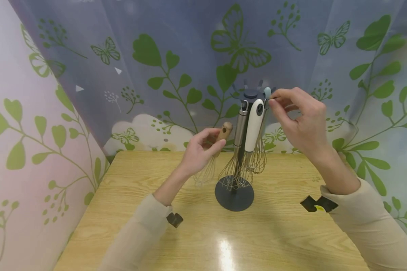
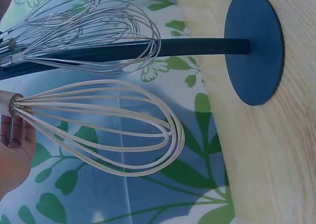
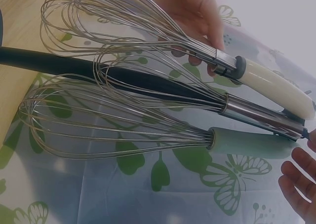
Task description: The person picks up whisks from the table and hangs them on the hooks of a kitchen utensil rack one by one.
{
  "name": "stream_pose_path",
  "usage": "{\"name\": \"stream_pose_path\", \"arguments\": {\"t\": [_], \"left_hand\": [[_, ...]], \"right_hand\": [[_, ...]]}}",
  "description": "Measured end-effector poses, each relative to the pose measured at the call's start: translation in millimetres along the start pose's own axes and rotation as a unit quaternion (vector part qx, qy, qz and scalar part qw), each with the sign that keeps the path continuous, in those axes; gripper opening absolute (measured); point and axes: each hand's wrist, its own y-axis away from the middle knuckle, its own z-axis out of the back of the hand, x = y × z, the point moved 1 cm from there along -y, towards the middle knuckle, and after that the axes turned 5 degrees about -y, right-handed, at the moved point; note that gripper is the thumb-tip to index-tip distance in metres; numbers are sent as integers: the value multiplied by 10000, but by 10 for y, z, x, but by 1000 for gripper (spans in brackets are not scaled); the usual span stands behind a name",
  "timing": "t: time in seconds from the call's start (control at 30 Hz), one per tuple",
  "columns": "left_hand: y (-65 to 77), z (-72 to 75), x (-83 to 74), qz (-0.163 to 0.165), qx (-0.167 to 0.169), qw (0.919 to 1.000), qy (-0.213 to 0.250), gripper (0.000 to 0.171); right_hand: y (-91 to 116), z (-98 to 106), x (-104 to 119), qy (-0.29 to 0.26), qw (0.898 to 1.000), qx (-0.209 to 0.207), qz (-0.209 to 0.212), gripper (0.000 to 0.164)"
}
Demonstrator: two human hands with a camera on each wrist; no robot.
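My left hand (image 1: 200, 150) grips the wooden handle of a whisk (image 1: 225, 130), whose pale cream wires (image 2: 173, 140) hang down just left of a dark whisk stand (image 1: 234, 201). On the stand hang a steel-handled whisk (image 1: 239, 128), a white-handled whisk (image 1: 254, 130) and a pale green-handled whisk (image 3: 249, 143). At the stand's top right, my right hand (image 1: 303, 118) has thumb and index finger pinched at a hook beside the pale green handle's end. The fingertips partly hide that hook.
The stand's round base rests on a light wooden table (image 1: 149, 233) near its back edge. Behind and to the left hangs cloth (image 1: 176, 34) printed with green leaves and butterflies. Other hooks stick out around the stand's top (image 1: 251, 93).
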Motion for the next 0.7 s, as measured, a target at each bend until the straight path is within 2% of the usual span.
{"name": "stream_pose_path", "arguments": {"t": [0.27,0.7], "left_hand": [[-58,27,-80,-168,-52,9997,154,33],[-119,55,-203,-164,-143,9994,275,31]], "right_hand": [[-1,1,1,-9,10000,-8,-26,8],[3,-8,6,-3,10000,-15,-52,8]]}}
